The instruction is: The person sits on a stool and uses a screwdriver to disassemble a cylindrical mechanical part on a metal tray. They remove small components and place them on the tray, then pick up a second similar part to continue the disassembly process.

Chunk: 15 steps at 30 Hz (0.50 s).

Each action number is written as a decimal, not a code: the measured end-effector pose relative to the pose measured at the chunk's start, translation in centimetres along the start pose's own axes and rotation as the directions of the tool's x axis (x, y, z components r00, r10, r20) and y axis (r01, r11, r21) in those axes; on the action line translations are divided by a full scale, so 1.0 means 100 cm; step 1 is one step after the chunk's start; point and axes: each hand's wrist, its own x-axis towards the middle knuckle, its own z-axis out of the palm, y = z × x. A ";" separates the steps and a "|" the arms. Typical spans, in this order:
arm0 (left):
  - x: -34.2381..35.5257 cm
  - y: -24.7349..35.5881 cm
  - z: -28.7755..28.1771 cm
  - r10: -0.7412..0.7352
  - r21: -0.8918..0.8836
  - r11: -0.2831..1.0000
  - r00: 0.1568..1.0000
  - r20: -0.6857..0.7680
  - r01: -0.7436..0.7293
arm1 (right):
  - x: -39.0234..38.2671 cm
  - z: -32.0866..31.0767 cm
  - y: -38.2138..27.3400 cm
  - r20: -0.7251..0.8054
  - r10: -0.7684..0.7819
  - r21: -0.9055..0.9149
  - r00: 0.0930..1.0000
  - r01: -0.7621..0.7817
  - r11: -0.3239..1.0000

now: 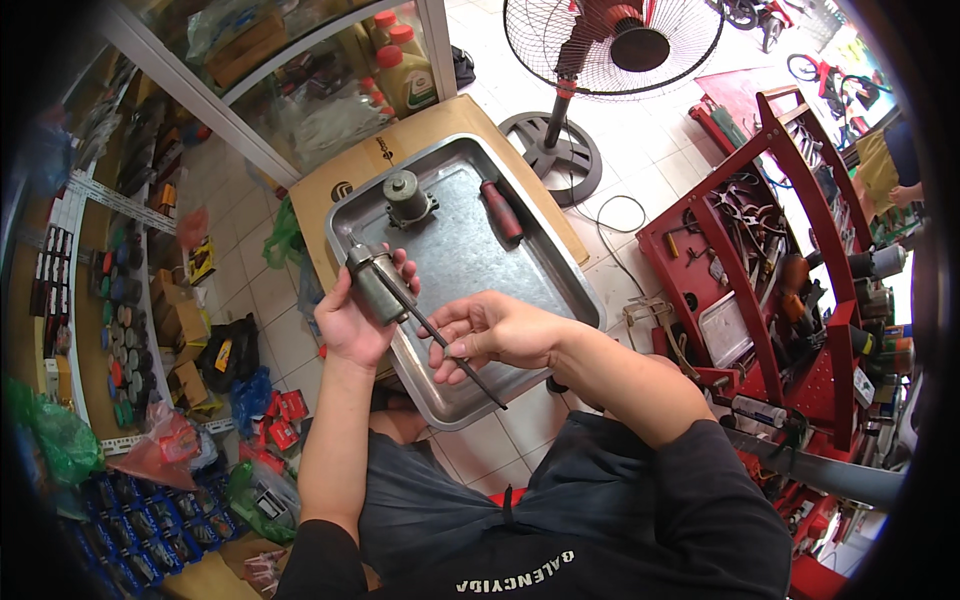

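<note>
Over the near left part of a metal tray (452, 408), my left hand (357, 325) is wrapped round a small cylindrical motor (378, 290) with a grey metal case, tilted in the palm. A long, thin black rod (485, 387) slants across the motor's case and past the tray's near rim. My right hand (495, 335) pinches this rod between thumb and fingers; whether it is joined to the motor I cannot tell. A second grey motor (407, 200) stands upright at the tray's far left. Right of it lies a red and black handle (502, 212), apart from both hands.
The tray rests on a cardboard box (455, 118). Beyond stands a fan (555, 140) on a round base, its cord on the tiled floor. A red tool rack (790, 230) full of tools is on the right. Shelves (125, 300) with parts and bags line the left.
</note>
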 end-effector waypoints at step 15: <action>0.000 0.001 -0.002 -0.001 -0.002 1.000 1.000 -0.008 0.001 | 0.002 0.001 0.002 -0.005 -0.013 -0.022 1.000 0.013 1.000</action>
